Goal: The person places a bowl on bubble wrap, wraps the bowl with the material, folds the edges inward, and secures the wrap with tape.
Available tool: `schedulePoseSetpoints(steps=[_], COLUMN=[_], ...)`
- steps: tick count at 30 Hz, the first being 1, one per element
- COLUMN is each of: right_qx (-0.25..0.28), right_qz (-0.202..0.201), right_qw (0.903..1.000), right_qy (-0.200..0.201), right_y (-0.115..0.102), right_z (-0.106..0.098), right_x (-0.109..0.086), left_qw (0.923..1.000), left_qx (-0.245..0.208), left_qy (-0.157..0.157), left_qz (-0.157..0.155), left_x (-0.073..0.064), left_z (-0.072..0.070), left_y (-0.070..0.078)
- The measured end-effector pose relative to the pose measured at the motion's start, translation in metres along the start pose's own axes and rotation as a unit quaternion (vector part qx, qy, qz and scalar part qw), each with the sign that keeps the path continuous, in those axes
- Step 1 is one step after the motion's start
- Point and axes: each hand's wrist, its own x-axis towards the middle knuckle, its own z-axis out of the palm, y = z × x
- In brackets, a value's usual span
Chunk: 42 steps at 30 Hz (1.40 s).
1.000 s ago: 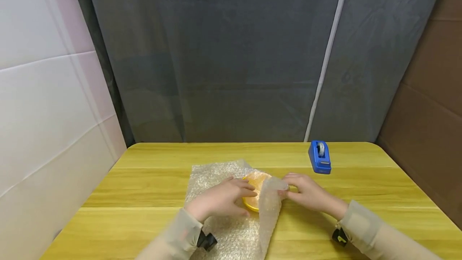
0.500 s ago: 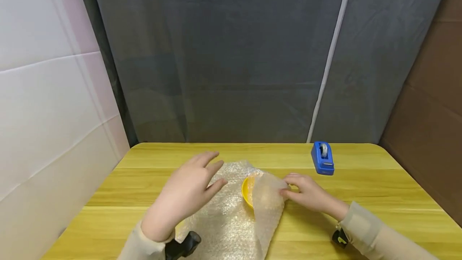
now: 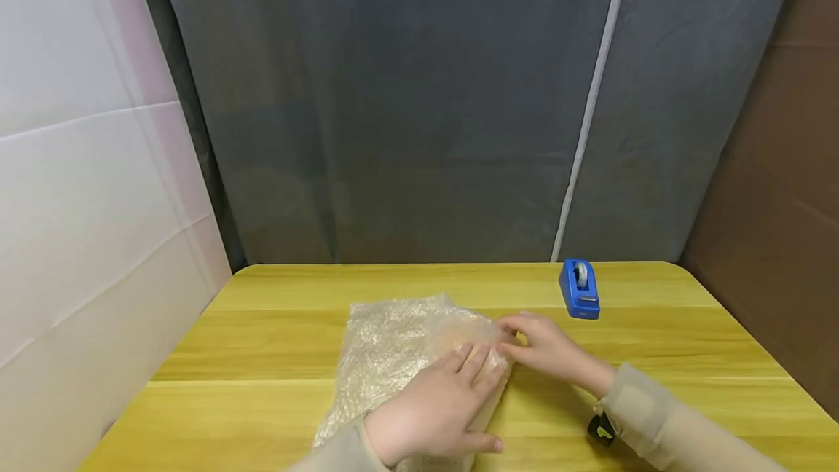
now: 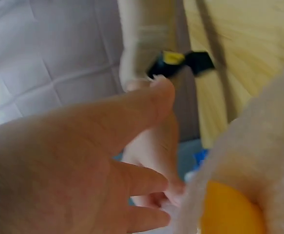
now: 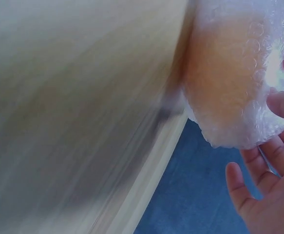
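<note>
A sheet of bubble wrap (image 3: pixel 380 337) lies on the table with its right side folded over a round yellow bowl. In the left wrist view the yellow bowl (image 4: pixel 232 212) shows at the edge of the wrap; from the head it is only a faint orange patch beneath the film. My left hand (image 3: pixel 435 406) rests on the folded layer, fingers spread and straight. At the right side of the bundle, my right hand (image 3: pixel 553 348) pinches the wrap's edge. The right wrist view has its thumb on top of the wrap (image 5: pixel 224 73) and fingers below.
A blue tape dispenser (image 3: pixel 580 290) with a roll in it stands at the back right of the wooden table (image 3: pixel 262 355). A dark grey curtain (image 3: pixel 419 108) hangs behind the table, with a white panel (image 3: pixel 98 202) at left and a brown one (image 3: pixel 773 202) at right.
My left hand lifted off the bowl, moved left, then came down on the folded wrap. The right hand's flap has gone leftward over the bowl, covering it.
</note>
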Motion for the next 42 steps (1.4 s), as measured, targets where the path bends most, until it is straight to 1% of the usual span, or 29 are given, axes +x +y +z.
schedulePoseSetpoints(steps=[4, 7, 9, 11, 14, 17, 20, 23, 26, 29, 32, 36, 40, 42], right_qx=[0.007, 0.018, 0.014, -0.004, -0.052, -0.097, -0.135, -0.150, -0.146, -0.154, -0.177, -0.208, -0.219, -0.219], right_qz=[0.011, 0.012, 0.007, -0.008, -0.036, -0.055, -0.058, -0.059, -0.054, -0.059, -0.082, -0.111, -0.120, -0.122], right_qw=[0.9999, 0.9998, 0.9999, 0.9999, 0.9979, 0.9932, 0.9874, 0.9831, 0.9810, 0.9776, 0.9729, 0.9666, 0.9653, 0.9658], right_qy=[-0.003, -0.006, -0.008, -0.010, -0.018, -0.034, -0.060, -0.088, -0.116, -0.131, -0.124, -0.100, -0.075, -0.068], right_y=[-0.002, -0.002, -0.001, -0.001, -0.003, -0.007, -0.012, -0.017, -0.020, -0.023, -0.024, -0.024, -0.025, -0.026], right_z=[0.004, 0.006, 0.006, 0.005, 0.002, -0.002, -0.006, -0.009, -0.012, -0.012, -0.009, -0.002, 0.005, 0.007], right_x=[0.000, 0.000, 0.000, -0.002, -0.005, -0.009, -0.012, -0.014, -0.015, -0.014, -0.013, -0.011, -0.008, -0.007], left_qw=[0.9997, 0.9992, 0.9987, 0.9979, 0.9957, 0.9932, 0.9917, 0.9903, 0.9894, 0.9891, 0.9893, 0.9892, 0.9845, 0.9835], left_qx=[0.000, -0.010, -0.020, -0.038, -0.072, -0.098, -0.113, -0.127, -0.136, -0.139, -0.137, -0.138, -0.164, -0.168], left_qy=[-0.017, -0.034, -0.043, -0.050, -0.056, -0.061, -0.061, -0.057, -0.049, -0.044, -0.044, -0.039, -0.041, -0.039], left_qz=[-0.016, -0.018, -0.017, -0.018, -0.018, -0.014, -0.006, 0.003, 0.015, 0.024, 0.024, 0.030, 0.046, 0.055], left_x=[0.010, 0.016, 0.019, 0.021, 0.025, 0.027, 0.028, 0.029, 0.032, 0.034, 0.034, 0.034, 0.032, 0.030], left_z=[0.014, 0.019, 0.022, 0.025, 0.028, 0.029, 0.030, 0.031, 0.031, 0.031, 0.031, 0.032, 0.033, 0.032], left_y=[-0.008, -0.013, -0.017, -0.020, -0.024, -0.027, -0.030, -0.033, -0.035, -0.037, -0.038, -0.039, -0.044, -0.047])
